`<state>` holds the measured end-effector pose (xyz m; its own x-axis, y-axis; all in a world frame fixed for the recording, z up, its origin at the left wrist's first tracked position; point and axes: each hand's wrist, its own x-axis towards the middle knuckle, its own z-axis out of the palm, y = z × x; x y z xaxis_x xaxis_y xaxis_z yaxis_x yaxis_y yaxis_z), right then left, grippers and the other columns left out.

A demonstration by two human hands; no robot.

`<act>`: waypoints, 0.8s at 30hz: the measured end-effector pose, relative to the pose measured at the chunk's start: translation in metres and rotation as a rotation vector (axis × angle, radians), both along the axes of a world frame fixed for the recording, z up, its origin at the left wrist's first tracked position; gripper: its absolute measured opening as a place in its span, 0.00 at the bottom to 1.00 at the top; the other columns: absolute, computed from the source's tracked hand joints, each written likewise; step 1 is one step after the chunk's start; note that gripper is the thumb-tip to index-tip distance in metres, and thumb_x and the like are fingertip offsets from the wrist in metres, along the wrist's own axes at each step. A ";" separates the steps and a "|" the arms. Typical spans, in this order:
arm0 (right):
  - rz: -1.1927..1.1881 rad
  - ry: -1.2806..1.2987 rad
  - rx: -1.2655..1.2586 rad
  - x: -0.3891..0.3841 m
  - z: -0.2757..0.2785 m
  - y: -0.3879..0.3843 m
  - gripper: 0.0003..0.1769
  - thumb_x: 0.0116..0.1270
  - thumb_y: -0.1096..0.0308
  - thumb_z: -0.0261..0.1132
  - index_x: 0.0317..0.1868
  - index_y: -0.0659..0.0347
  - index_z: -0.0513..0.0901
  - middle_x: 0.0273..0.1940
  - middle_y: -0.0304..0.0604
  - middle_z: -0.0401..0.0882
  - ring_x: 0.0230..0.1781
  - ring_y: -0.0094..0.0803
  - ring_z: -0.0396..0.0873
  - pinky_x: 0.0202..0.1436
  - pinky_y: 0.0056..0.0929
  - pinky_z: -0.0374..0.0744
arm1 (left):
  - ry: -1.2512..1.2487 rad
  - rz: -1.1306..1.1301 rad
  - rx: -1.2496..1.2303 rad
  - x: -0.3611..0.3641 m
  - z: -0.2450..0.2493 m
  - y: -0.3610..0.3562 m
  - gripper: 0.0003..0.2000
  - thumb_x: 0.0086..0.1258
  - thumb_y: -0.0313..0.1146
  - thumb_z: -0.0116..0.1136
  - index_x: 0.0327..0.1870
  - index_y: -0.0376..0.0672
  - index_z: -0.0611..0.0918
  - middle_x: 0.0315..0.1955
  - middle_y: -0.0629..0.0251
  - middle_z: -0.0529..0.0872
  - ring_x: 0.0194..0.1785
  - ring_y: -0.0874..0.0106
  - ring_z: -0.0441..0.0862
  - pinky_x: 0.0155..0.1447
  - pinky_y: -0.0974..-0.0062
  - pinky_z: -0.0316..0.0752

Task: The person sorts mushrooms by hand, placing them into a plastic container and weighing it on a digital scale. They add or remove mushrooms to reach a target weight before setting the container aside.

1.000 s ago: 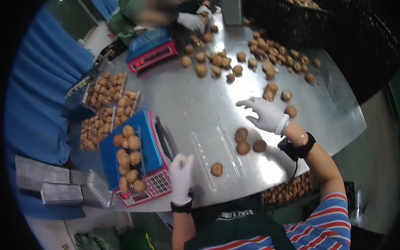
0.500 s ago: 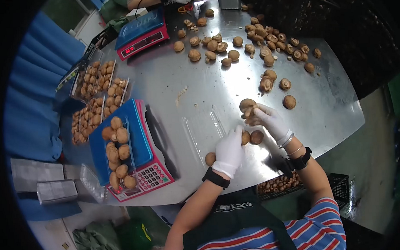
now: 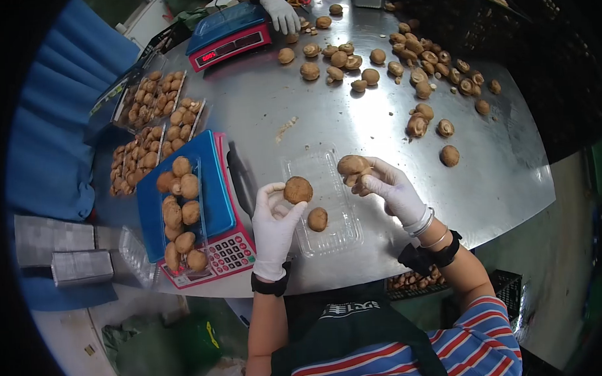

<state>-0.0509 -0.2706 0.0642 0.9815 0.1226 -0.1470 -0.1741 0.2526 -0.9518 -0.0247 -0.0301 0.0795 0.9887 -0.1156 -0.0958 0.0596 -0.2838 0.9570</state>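
Pinched in my left hand (image 3: 273, 222) is a round brown mushroom (image 3: 298, 189), held by its edges over the left side of a clear plastic tray (image 3: 346, 243). Another mushroom (image 3: 317, 219) is within the tray's outline, just below the held one. To the right of the tray, my right hand (image 3: 392, 188) grips a mushroom (image 3: 353, 165) with its cap up and stem side toward the thumb; a second piece may be under it, but the fingers partly hide this. Both hands wear white gloves.
A pink scale (image 3: 234, 253) with a blue plate bears a filled mushroom tray (image 3: 201, 221). Packed trays (image 3: 137, 157) stand behind it. Loose mushrooms (image 3: 432, 61) spread across the far right. A second scale (image 3: 230, 48) is at the back, beside a co-worker's gloved hand (image 3: 281, 13).
My left hand has moved left and now holds up a mushroom. The clear tray shows closer to the front, under the hands. A co-worker's hand has come down beside the far scale.
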 end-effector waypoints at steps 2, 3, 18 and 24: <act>0.026 -0.020 0.029 0.002 0.006 0.007 0.28 0.73 0.59 0.63 0.67 0.65 0.70 0.51 0.40 0.82 0.48 0.25 0.79 0.54 0.26 0.76 | -0.023 0.027 -0.009 -0.001 -0.002 0.001 0.21 0.61 0.25 0.68 0.54 0.41 0.73 0.43 0.65 0.85 0.33 0.87 0.72 0.37 0.89 0.68; 0.042 -0.037 0.059 0.002 0.007 0.011 0.28 0.73 0.60 0.62 0.67 0.65 0.69 0.50 0.40 0.82 0.48 0.25 0.79 0.54 0.26 0.76 | -0.024 0.031 -0.007 -0.001 -0.007 0.002 0.21 0.61 0.25 0.68 0.54 0.41 0.73 0.43 0.65 0.85 0.33 0.87 0.72 0.37 0.89 0.68; -0.676 0.131 -0.508 -0.247 0.037 -0.109 0.47 0.54 0.44 0.75 0.63 0.71 0.70 0.54 0.46 0.75 0.56 0.34 0.74 0.62 0.30 0.72 | 0.544 -0.262 -1.150 -0.004 -0.024 0.016 0.23 0.78 0.49 0.49 0.59 0.36 0.73 0.42 0.62 0.80 0.31 0.80 0.69 0.37 0.82 0.63; -0.766 0.380 -0.760 -0.297 0.008 -0.121 0.26 0.70 0.75 0.59 0.68 0.69 0.69 0.63 0.54 0.74 0.65 0.37 0.71 0.68 0.31 0.69 | -0.082 -0.059 0.043 0.002 -0.027 -0.001 0.16 0.69 0.32 0.63 0.54 0.37 0.75 0.40 0.61 0.86 0.35 0.78 0.79 0.42 0.81 0.74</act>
<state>-0.3481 -0.3921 0.0720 0.6362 -0.7361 -0.2309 -0.5317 -0.2016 -0.8226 -0.0223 -0.0312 0.0525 0.9849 -0.1719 -0.0213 -0.0363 -0.3253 0.9449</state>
